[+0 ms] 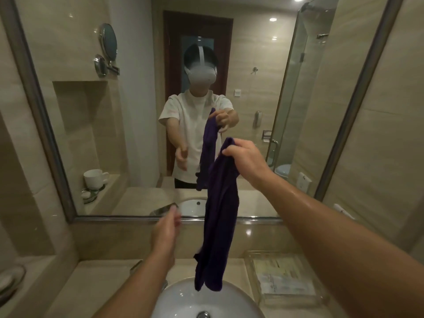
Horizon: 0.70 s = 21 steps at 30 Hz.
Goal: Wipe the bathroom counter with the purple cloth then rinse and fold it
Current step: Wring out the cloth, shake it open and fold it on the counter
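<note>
The purple cloth (218,216) hangs long and bunched from my right hand (246,157), which grips its top end high in front of the mirror. Its lower end dangles just above the white sink basin (238,301). My left hand (166,228) is raised left of the cloth, apart from it, fingers loosely curled and blurred, holding nothing. The beige bathroom counter (103,285) runs around the basin. My right forearm looks wet.
A clear tray (286,281) with packets sits on the counter at right. The faucet (137,267) is partly hidden behind my left arm. A dish (9,281) rests on the left ledge. The big mirror (137,111) reflects a person and a white cup.
</note>
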Available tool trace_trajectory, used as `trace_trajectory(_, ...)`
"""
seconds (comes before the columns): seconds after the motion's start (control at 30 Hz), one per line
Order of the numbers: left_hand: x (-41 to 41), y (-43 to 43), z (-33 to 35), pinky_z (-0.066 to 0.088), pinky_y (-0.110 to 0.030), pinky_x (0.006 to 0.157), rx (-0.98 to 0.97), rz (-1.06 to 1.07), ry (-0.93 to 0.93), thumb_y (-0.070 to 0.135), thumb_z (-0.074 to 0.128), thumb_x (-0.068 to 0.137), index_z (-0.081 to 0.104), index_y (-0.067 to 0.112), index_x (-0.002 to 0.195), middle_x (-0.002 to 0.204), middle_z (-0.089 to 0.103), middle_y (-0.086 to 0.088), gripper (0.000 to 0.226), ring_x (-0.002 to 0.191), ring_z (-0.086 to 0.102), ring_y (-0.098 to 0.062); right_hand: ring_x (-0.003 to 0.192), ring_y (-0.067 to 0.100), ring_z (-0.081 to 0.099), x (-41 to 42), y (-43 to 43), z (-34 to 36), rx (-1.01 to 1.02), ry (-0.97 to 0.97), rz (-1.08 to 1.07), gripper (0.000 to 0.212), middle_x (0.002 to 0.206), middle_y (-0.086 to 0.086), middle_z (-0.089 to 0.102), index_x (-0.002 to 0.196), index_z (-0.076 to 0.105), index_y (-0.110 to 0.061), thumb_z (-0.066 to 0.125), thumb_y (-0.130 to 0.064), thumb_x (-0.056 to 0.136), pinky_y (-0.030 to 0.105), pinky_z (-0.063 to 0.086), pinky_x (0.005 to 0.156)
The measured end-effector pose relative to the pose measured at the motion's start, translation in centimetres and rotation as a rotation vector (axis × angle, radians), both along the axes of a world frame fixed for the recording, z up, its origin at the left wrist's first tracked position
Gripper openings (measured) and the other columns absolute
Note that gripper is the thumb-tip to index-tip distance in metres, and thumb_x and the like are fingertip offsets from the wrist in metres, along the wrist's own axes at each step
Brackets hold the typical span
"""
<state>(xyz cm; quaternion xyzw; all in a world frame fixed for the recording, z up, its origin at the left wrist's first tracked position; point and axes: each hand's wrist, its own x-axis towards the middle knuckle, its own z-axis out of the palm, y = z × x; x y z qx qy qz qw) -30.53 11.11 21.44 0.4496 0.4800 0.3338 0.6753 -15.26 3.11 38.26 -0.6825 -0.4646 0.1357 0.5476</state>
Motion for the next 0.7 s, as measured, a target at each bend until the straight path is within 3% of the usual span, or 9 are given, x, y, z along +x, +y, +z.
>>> trace_trajectory(0.07, 0.4, -1.1, -4.1, 0.031, -0.065, 0.108, -0.403, -0.107, -0.027, 0.072, 0.048, 0.088, 0.046, 0.02, 0.145, 0.151, 0.042, -0.016, 0.077, 0.135, 0.042, -0.04, 0.077, 0.024, 0.058, -1.3, 0.3, 0.5, 0.087, 0.175, -0.008, 0.018, 0.074, 0.004, 0.06, 0.073, 0.059, -0.013, 0.05, -0.012, 0.088, 0.043, 0.046, 0.077)
trace_trajectory(0.13, 1.4, -2.6, -6.7, 0.024, -0.077, 0.105, -0.7, -0.157, -0.168, 0.084, 0.052, 0.076, 0.035, 0.022, 0.151, 0.157, 0.029, -0.023, 0.098, 0.138, 0.032, -0.051, 0.08, 0.023, 0.055, -2.3, 0.6, 1.0, 0.131, 0.335, -0.007, 0.023, 0.073, 0.002, 0.058, 0.07, 0.058, -0.016, 0.047, -0.011, 0.09, 0.041, 0.045, 0.08)
trace_trajectory(0.2, 3.4, -3.8, -7.4, 0.025, -0.081, 0.099, -0.888, -0.202, -0.411, 0.087, 0.053, 0.072, 0.046, 0.016, 0.142, 0.148, 0.038, -0.029, 0.1, 0.129, 0.041, -0.056, 0.078, 0.021, 0.055, -2.8, 0.6, 1.4, 0.129, 0.45, -0.001, 0.024, 0.072, 0.001, 0.058, 0.069, 0.059, -0.016, 0.047, -0.013, 0.09, 0.039, 0.044, 0.08)
trace_trajectory(0.27, 5.4, -4.3, -6.6, 0.035, -0.076, 0.097, -0.921, -0.226, -0.662, 0.082, 0.051, 0.078, 0.063, 0.007, 0.122, 0.124, 0.061, -0.03, 0.088, 0.111, 0.056, -0.052, 0.071, 0.019, 0.054, -2.7, 0.3, 1.7, 0.133, 0.533, -0.006, 0.024, 0.068, 0.0, 0.057, 0.07, 0.059, -0.014, 0.047, -0.014, 0.09, 0.036, 0.044, 0.074)
trace_trajectory(0.33, 6.5, -4.2, -4.6, 0.05, -0.062, 0.089, -0.831, -0.237, -0.719, 0.067, 0.054, 0.087, 0.067, 0.003, 0.117, 0.102, 0.07, -0.026, 0.072, 0.09, 0.065, -0.045, 0.065, 0.017, 0.052, -2.2, -0.3, 2.0, 0.161, 0.559, -0.03, 0.026, 0.064, -0.001, 0.055, 0.067, 0.057, -0.015, 0.048, -0.018, 0.092, 0.034, 0.043, 0.069)
trace_trajectory(0.43, 7.0, -3.3, -2.2, 0.059, -0.043, 0.07, -0.697, -0.203, -0.657, 0.046, 0.064, 0.088, 0.068, 0.002, 0.118, 0.101, 0.072, -0.023, 0.053, 0.08, 0.07, -0.039, 0.061, 0.014, 0.051, -0.6, -1.3, 1.8, 0.148, 0.382, -0.136, 0.031, 0.059, -0.005, 0.051, 0.068, 0.056, -0.019, 0.061, -0.037, 0.093, 0.032, 0.043, 0.065)
trace_trajectory(0.57, 6.9, -1.6, 1.8, 0.056, -0.047, 0.084, -0.277, -0.299, -0.483, 0.023, 0.066, 0.09, 0.076, 0.011, 0.084, 0.097, 0.074, -0.022, 0.017, 0.088, 0.07, -0.041, 0.067, 0.016, 0.057, 2.1, -2.1, -1.1, 0.013, -0.057, -0.256, 0.028, 0.069, -0.004, 0.057, 0.075, 0.054, -0.018, 0.076, -0.034, 0.082, 0.036, 0.05, 0.069)
trace_trajectory(0.63, 7.0, -0.3, 3.9, 0.055, -0.046, 0.084, 0.049, -0.193, -0.363, 0.008, 0.069, 0.086, 0.072, 0.014, 0.08, 0.09, 0.073, -0.017, 0.009, 0.09, 0.067, -0.039, 0.075, 0.014, 0.06, 2.1, -2.0, -3.7, -0.094, -0.169, -0.249, 0.023, 0.079, -0.005, 0.062, 0.085, 0.056, -0.018, 0.075, -0.029, 0.081, 0.034, 0.05, 0.072)
trace_trajectory(0.7, 6.9, -0.4, 6.2, 0.054, -0.039, 0.078, 0.3, -0.175, -0.347, 0.012, 0.067, 0.09, 0.07, 0.013, 0.084, 0.081, 0.071, -0.008, 0.007, 0.085, 0.065, -0.03, 0.074, 0.011, 0.057, 1.1, -1.5, -6.3, -0.086, -0.18, -0.201, 0.024, 0.081, -0.006, 0.06, 0.086, 0.055, -0.021, 0.071, -0.039, 0.085, 0.031, 0.048, 0.069)
